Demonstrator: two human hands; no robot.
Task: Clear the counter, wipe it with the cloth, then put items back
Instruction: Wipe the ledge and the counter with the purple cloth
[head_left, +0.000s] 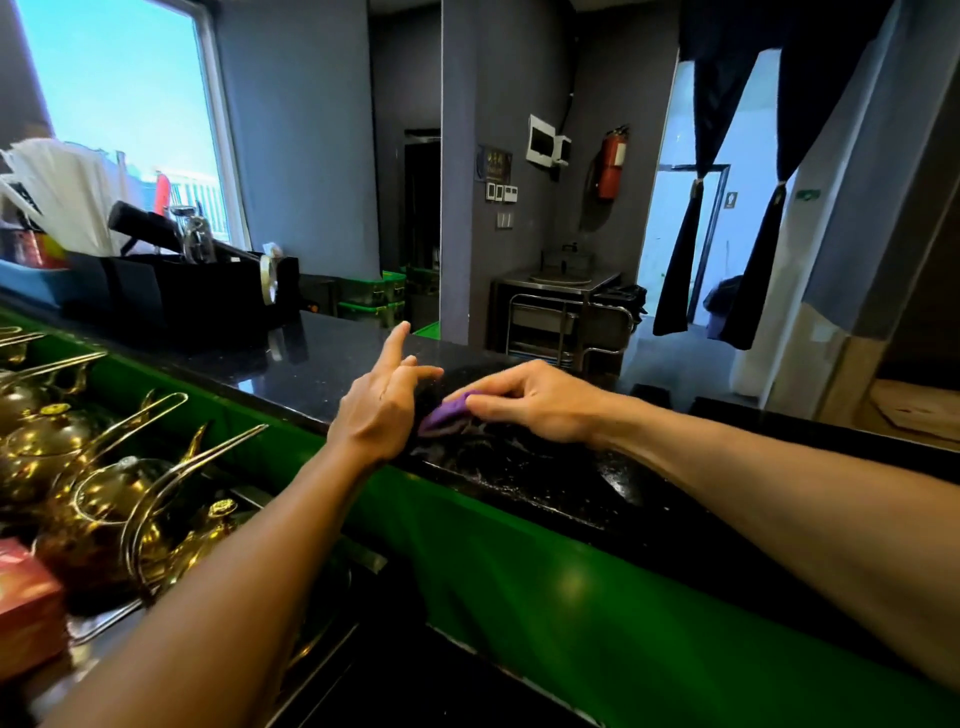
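A purple cloth lies bunched on the black speckled counter, mostly hidden under my right hand, whose curled fingers grip it. My left hand hovers just left of the cloth with fingers spread and straight, holding nothing. Wet streaks show on the counter in front of the cloth. At the far left of the counter stands a black organiser holding white straws, a glass jar and dark tools.
Below the counter's green front edge, several brass teapots with long handles crowd a lower shelf at left, next to a red box. Beyond the counter stand a steel trolley, a wall fire extinguisher and a curtained doorway.
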